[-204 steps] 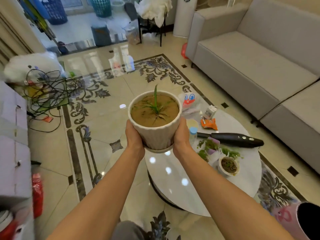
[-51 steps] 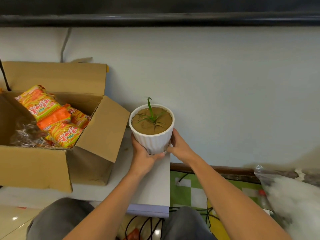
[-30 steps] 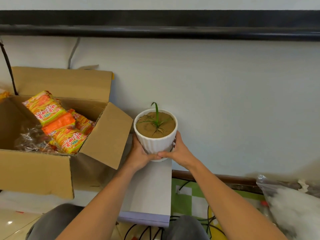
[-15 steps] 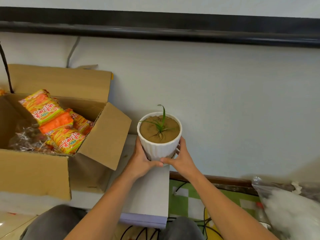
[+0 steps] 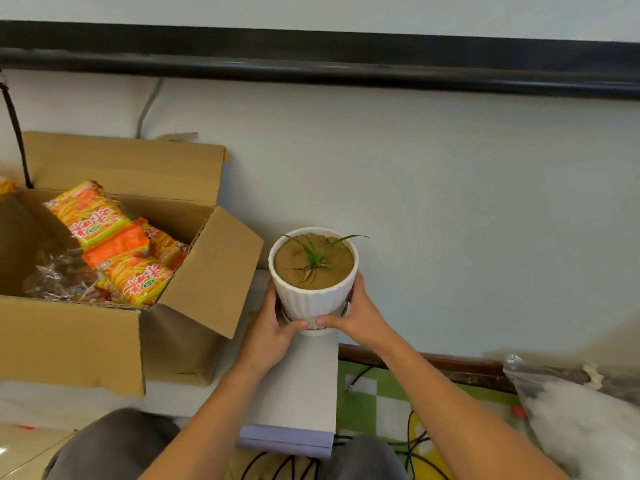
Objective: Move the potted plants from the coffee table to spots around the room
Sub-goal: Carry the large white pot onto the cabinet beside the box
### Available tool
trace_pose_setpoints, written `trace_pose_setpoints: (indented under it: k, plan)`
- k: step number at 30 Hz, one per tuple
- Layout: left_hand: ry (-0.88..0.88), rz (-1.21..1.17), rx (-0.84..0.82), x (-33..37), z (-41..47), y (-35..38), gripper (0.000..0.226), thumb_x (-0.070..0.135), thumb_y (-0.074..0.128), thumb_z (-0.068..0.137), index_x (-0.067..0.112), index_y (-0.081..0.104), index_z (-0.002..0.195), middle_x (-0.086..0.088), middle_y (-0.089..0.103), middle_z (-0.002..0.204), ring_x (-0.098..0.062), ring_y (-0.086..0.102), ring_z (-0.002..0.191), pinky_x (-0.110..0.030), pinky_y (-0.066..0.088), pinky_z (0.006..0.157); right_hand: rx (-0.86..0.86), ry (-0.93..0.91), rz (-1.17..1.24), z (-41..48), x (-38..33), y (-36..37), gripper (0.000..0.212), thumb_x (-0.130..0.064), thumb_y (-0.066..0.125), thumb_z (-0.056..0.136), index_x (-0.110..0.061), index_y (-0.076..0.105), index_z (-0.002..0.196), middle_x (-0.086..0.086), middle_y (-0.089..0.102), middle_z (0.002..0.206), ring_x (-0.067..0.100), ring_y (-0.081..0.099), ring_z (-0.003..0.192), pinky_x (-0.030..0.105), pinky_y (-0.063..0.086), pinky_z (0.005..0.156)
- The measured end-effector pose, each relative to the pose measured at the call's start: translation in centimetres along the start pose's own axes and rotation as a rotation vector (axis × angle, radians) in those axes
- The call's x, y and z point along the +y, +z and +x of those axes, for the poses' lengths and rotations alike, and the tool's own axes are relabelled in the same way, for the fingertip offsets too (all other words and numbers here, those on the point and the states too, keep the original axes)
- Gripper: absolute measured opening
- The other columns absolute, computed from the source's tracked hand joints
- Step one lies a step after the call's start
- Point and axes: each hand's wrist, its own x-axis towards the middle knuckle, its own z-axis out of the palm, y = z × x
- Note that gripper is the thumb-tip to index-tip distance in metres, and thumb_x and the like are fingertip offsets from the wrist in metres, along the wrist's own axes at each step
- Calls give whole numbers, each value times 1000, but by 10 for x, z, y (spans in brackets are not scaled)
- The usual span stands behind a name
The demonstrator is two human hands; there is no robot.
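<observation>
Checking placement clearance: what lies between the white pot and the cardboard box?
In the head view, only bare white shelf top separates the white pot from the cardboard box; the box's open flap leans toward it.

White ribbed pot [image 5: 313,299], tan soil, green sprout [image 5: 317,254]. Brown cardboard box [image 5: 79,337] (orange-and-yellow snack packets [image 5: 114,244] inside). Green-and-white chequered mat [image 5: 377,393]. Pale wall [image 5: 450,202], black bar [image 5: 311,60].

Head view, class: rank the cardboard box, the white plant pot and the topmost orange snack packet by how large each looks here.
1. Cardboard box, by far the largest.
2. White plant pot.
3. Topmost orange snack packet; it looks near the pot in size and is partly buried, so this last ranking is unsure.
</observation>
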Motion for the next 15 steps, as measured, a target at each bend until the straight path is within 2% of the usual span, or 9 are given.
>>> trace_pose_setpoints:
  k: [2, 4, 9, 12, 15]
  plan:
    - [-5, 7, -20, 3, 3, -2, 116, 43, 92, 68, 53, 14, 153, 29, 45, 148, 0, 45, 137, -44, 49, 108, 51, -5, 23, 0, -1, 8, 117, -44, 97, 54, -53, 21, 143, -37, 43, 137, -18, 44, 123, 4, 45, 89]
    - [-2, 15, -25, 8, 9, -3, 127, 44, 97, 58, 51, 13, 153, 25, 43, 149, -6, 43, 139, -47, 48, 109, 103, -14, 55, 1, 0, 15, 119, -40, 99, 52, -54, 24, 144, -38, 45, 135, -14, 45, 125, 6, 46, 90]
    - [23, 44, -1, 18, 21, -1, 128, 48, 96, 58, 41, 11, 154, 16, 39, 154, -9, 40, 142, -47, 43, 114, 176, -36, 56, 6, -3, 25, 122, -41, 99, 50, -50, 24, 145, -30, 43, 140, -13, 44, 126, 4, 45, 90]
    - [29, 27, 11, 19, 25, 2, 127, 39, 96, 61, 35, 12, 155, 11, 39, 155, -11, 39, 143, -47, 41, 116, 159, -48, 45, 13, -5, 21, 122, -39, 98, 52, -43, 22, 147, -19, 42, 145, -6, 42, 132, 4, 43, 93]
    - [18, 22, 9, 23, 26, 3, 127, 33, 96, 62, 31, 10, 156, 6, 39, 155, -15, 39, 142, -49, 41, 115, 127, -42, 38, 19, -7, 17, 123, -39, 98, 52, -43, 20, 147, -18, 40, 145, -7, 39, 133, 3, 42, 93]
